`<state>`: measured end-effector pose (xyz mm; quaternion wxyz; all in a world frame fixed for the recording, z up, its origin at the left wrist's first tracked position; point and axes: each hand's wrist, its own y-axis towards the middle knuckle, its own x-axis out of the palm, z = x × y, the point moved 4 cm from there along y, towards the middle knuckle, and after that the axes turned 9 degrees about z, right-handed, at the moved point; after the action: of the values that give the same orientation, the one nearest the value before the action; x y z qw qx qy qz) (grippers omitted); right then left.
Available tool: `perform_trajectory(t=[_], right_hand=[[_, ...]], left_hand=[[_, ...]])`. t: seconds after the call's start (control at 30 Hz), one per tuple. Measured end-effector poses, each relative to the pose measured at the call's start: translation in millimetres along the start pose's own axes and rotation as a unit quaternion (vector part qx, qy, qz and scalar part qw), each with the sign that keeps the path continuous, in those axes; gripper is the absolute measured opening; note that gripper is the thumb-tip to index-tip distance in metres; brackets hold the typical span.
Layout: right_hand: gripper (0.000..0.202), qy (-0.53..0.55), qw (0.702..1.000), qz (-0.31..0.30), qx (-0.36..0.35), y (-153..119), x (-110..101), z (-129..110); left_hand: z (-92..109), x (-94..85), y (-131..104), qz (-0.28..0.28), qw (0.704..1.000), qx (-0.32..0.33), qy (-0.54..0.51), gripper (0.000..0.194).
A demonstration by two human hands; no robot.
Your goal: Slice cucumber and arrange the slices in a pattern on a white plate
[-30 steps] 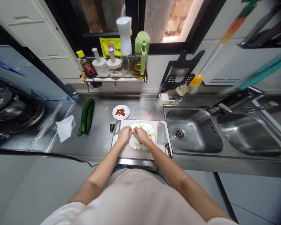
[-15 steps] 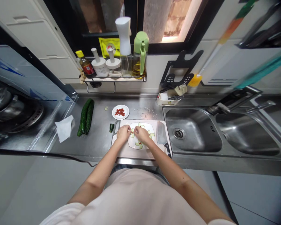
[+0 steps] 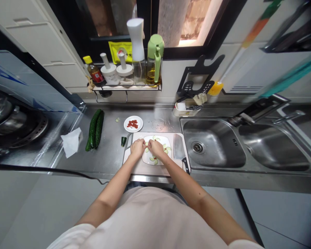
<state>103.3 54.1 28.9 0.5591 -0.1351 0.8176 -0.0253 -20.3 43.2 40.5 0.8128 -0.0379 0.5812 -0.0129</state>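
Drawn slightly closer together over the plate's (image 3: 146,159) left side, with left hand (image 3: 137,148) and right hand (image 3: 156,148) flanking green slices (image 3: 146,149), both grips impossible to make out.

Clock from cutting board (image 3: 145,169) centre; boards: 1. Hands (image 3: 156,148): 2. Plates: 2, square plate (image 3: 159,162) centre, round plate (image 3: 126,126) 11 o'clock. Slice clusters (image 3: 153,159): 4, on square plate at its 12, 3, 6, 9. Red bits (image 3: 132,123): several, too small to count. Whole cucumbers (image 3: 93,128): 2, 10 o'clock. White-lidded jars (image 3: 109,71): 2, 11 o'clock. Sink basins (image 3: 217,145): 2, 3 o'clock.
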Motion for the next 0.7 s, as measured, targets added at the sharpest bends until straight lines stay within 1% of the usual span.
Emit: perform_trajectory(t=[0.27,0.53,0.7], right_hand=[[0.020,0.008,1.000,-0.008,0.003,1,1,-1],[0.022,0.005,1.000,0.018,0.013,-3,-15,4],[0.025,-0.006,1.000,0.005,-0.020,-15,-10,1]], left_hand=[[0,1.2,0,0.003,1.000,0.004,-0.006,0.015],[-3,-5.4,0,0.008,1.000,-0.014,-0.016,0.013],[1,-7.2,-3,-0.005,1.000,-0.010,-0.022,0.015]])
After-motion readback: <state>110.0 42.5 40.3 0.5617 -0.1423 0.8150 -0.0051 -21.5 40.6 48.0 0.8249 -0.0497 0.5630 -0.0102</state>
